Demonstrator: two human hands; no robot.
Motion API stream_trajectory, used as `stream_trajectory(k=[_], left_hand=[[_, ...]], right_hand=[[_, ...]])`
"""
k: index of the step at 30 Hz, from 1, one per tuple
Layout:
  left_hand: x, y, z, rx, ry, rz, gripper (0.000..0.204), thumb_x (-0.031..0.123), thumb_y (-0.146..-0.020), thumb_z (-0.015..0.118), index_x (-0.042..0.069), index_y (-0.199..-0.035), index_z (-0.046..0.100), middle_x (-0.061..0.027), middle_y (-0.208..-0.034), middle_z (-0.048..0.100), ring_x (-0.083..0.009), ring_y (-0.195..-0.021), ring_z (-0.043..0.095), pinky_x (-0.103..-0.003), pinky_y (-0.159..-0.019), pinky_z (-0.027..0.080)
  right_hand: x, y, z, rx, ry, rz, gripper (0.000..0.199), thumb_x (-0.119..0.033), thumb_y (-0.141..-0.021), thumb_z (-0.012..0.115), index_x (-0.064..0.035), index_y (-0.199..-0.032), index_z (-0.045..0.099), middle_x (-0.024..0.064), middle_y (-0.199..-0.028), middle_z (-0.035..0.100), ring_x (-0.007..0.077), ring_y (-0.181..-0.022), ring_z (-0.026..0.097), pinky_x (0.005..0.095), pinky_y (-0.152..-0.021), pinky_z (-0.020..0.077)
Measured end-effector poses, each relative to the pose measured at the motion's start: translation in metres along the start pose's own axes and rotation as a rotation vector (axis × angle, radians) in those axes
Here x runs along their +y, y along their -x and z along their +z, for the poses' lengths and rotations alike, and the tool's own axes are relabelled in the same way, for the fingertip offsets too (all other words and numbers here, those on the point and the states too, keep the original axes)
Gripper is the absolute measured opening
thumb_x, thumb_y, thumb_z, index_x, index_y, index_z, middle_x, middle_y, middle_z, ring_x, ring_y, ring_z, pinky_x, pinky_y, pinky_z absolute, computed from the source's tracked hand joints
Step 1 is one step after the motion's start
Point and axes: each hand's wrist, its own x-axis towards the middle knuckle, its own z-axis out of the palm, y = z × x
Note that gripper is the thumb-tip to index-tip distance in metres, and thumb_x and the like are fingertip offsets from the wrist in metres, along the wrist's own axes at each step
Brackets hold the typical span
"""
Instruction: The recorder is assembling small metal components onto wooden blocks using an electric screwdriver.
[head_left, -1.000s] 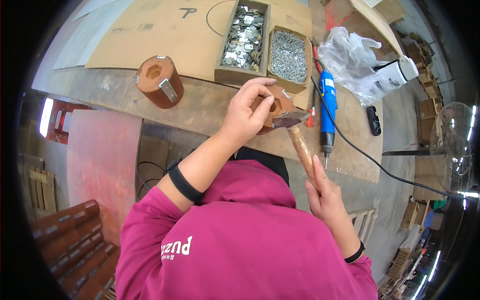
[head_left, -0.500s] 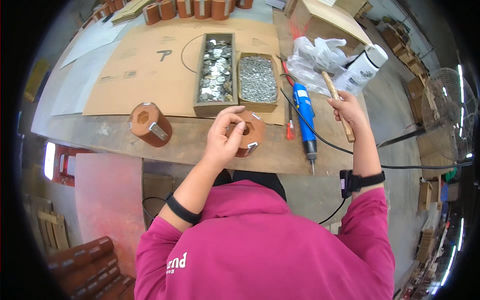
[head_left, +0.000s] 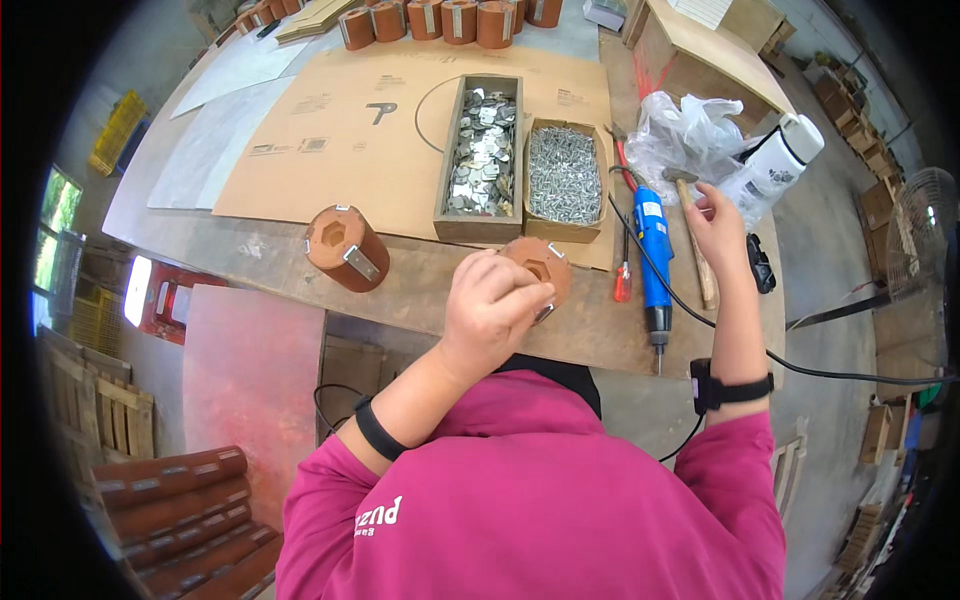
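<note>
My left hand (head_left: 497,308) is closed over the near left side of a reddish-brown cylinder (head_left: 553,262) with a hexagonal recess and metal clips at its rim. Its thumb and fingers press together; anything between them is hidden. A similar cylinder (head_left: 347,250) stands upright to the left. On the right, a hammer (head_left: 706,270) with a wooden handle lies on the table. My right hand (head_left: 718,228) hovers beside that handle with its fingers apart, holding nothing. A blue electric screwdriver (head_left: 653,250) and a red-handled screwdriver (head_left: 623,282) lie between my hands.
A wooden box of flat metal pieces (head_left: 484,150) and a carton of screws (head_left: 565,175) sit behind the held cylinder. Plastic bags (head_left: 685,135), a white bottle (head_left: 780,155) and a black object (head_left: 760,265) are at right. A black cable (head_left: 690,298) crosses the table. More cylinders (head_left: 458,20) line the back.
My right hand has let go of the hammer, which now lies on the table. The left fingers have moved from the cylinder's recess to its near side. The whole view has shifted.
</note>
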Motion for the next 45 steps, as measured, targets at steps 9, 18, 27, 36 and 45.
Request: stream_trajectory(k=[9,18,27,36,45], left_hand=[[0.011,0.011,0.004,-0.06,-0.124,-0.068,0.018,0.008,-0.062,0.065,0.01,-0.078,0.06,-0.0024,-0.086,0.057,-0.0239,-0.091,0.049,-0.042,-0.087,0.031],[0.006,0.016,0.008,-0.068,-0.14,-0.237,0.034,0.011,-0.058,0.07,0.006,-0.088,0.056,-0.0181,-0.116,0.04,-0.0339,-0.103,0.044,-0.043,-0.087,0.035],[-0.011,0.012,-0.012,-0.266,0.239,-0.203,0.039,0.006,-0.054,0.074,0.004,-0.088,0.054,-0.0179,-0.117,0.04,-0.0325,-0.102,0.046,-0.035,-0.081,0.042],[-0.004,0.019,0.009,-0.176,0.155,-0.264,0.041,0.005,-0.056,0.073,0.004,-0.092,0.053,-0.0181,-0.118,0.039,-0.0347,-0.105,0.044,-0.037,-0.085,0.04],[-0.006,0.018,0.003,-0.152,0.207,-0.242,0.033,0.009,-0.062,0.069,0.004,-0.093,0.057,-0.0182,-0.119,0.04,-0.0378,-0.111,0.04,-0.041,-0.091,0.036]], right_hand=[[-0.044,0.09,0.01,-0.145,-0.263,-0.004,0.023,-0.008,-0.073,0.059,0.0019,-0.094,0.057,0.0121,-0.073,0.058,0.0202,-0.062,0.057,0.0283,-0.06,0.045],[-0.032,0.104,0.036,-0.103,0.217,-0.033,0.025,-0.012,-0.071,0.06,-0.0007,-0.092,0.057,0.0158,-0.089,0.053,0.0308,-0.086,0.05,0.0381,-0.077,0.0408],[0.011,0.092,0.046,-0.085,0.199,0.153,0.06,-0.015,-0.069,0.062,-0.0119,-0.123,0.035,0.025,-0.106,0.043,0.0383,-0.094,0.047,0.0413,-0.083,0.0387],[0.002,0.06,0.053,-0.281,0.28,0.455,0.072,-0.036,-0.07,0.06,-0.0057,-0.127,0.028,0.0262,-0.103,0.052,0.0357,-0.096,0.052,0.0408,-0.082,0.0407],[0.0,0.061,0.051,-0.266,0.302,0.456,0.07,-0.033,-0.07,0.06,-0.0071,-0.127,0.03,0.0233,-0.107,0.051,0.035,-0.098,0.051,0.04,-0.084,0.0401]])
